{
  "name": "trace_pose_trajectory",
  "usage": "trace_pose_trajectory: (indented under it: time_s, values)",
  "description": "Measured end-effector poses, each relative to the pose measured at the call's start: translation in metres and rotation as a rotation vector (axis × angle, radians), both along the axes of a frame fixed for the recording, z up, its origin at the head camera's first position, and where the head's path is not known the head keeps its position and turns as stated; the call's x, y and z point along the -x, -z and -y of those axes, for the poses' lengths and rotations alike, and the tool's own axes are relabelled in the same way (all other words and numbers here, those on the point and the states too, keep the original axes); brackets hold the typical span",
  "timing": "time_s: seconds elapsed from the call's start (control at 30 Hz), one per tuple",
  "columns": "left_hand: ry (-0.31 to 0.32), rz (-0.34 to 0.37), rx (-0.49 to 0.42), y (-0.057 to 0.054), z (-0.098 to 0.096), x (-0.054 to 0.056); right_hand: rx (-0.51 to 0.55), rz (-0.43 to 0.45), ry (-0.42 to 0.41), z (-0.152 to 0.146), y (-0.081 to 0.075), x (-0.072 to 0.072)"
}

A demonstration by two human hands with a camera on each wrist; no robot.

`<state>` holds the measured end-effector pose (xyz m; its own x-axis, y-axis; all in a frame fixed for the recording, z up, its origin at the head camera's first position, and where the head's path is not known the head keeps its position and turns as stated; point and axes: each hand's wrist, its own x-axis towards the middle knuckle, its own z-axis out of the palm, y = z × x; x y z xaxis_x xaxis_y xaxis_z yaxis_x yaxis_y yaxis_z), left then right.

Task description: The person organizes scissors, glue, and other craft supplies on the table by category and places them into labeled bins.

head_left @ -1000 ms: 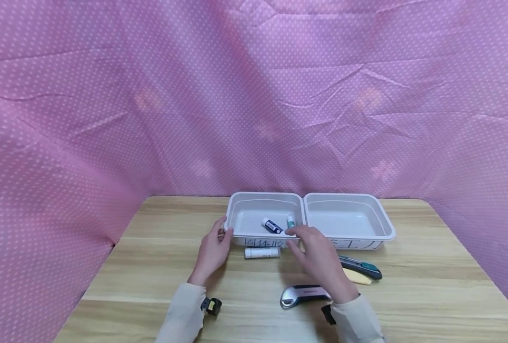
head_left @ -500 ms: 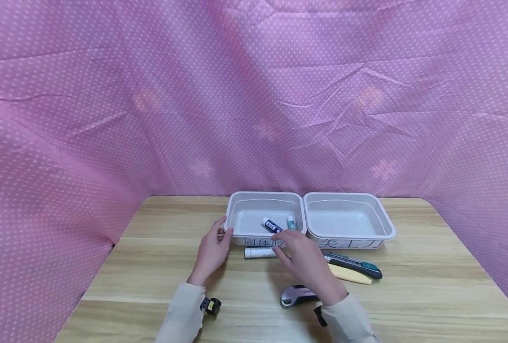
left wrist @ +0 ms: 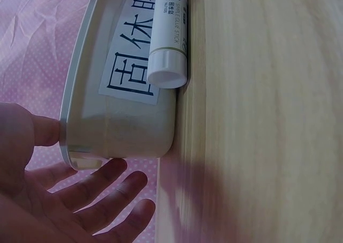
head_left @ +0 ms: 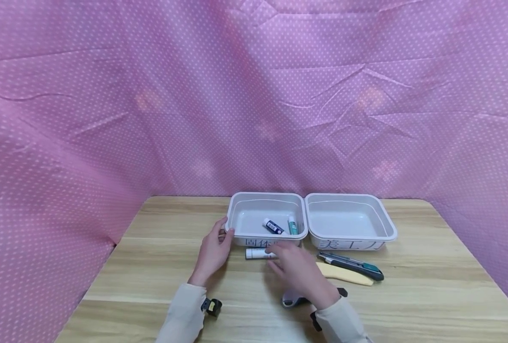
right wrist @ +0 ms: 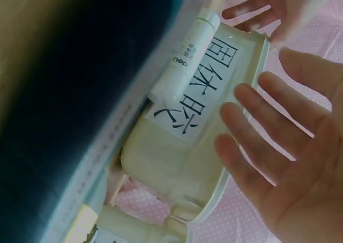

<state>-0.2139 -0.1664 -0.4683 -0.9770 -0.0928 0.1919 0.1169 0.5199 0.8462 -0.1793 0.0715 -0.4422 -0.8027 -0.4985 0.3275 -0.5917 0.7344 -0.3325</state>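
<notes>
My left hand [head_left: 213, 250] grips the front left corner of the left white plastic box [left wrist: 123, 127], thumb at its rim and fingers beside the end wall. Inside that box lie a dark blue glue stick [head_left: 273, 226] and a green one [head_left: 293, 225]. Against its labelled front, on the table, lies a white glue stick [left wrist: 169, 39]. My right hand [right wrist: 300, 146] hovers over this stick's right end, fingers spread and nearly straight, holding nothing. Beneath the right wrist, a utility knife [head_left: 290, 298] with a silver end is mostly hidden.
A second white box [head_left: 350, 216], with a different label, stands right of the first. In front of it lie a black and green utility knife [head_left: 356, 267] and a yellow one [head_left: 345, 274] on the wooden table [head_left: 442, 286]. Pink dotted cloth [head_left: 254, 119] hangs behind.
My right hand has moved left and toward me, from the left box's front right rim to over the white glue stick. The left hand stays at its corner.
</notes>
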Motion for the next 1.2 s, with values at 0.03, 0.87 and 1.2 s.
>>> trace_pose_trajectory:
  time_s: [0.03, 0.87, 1.2]
  values:
    - [0.000, 0.002, -0.002, 0.000, 0.000, 0.000, -0.012, 0.009, -0.003, 0.000, 0.001, 0.000]
    - [-0.003, 0.008, -0.003, -0.001, 0.000, 0.003, -0.133, 0.117, -0.027, 0.000, 0.013, 0.003]
    - [-0.006, 0.015, -0.006, 0.000, 0.001, 0.005, -0.107, 0.076, -0.026, -0.001, 0.013, 0.005]
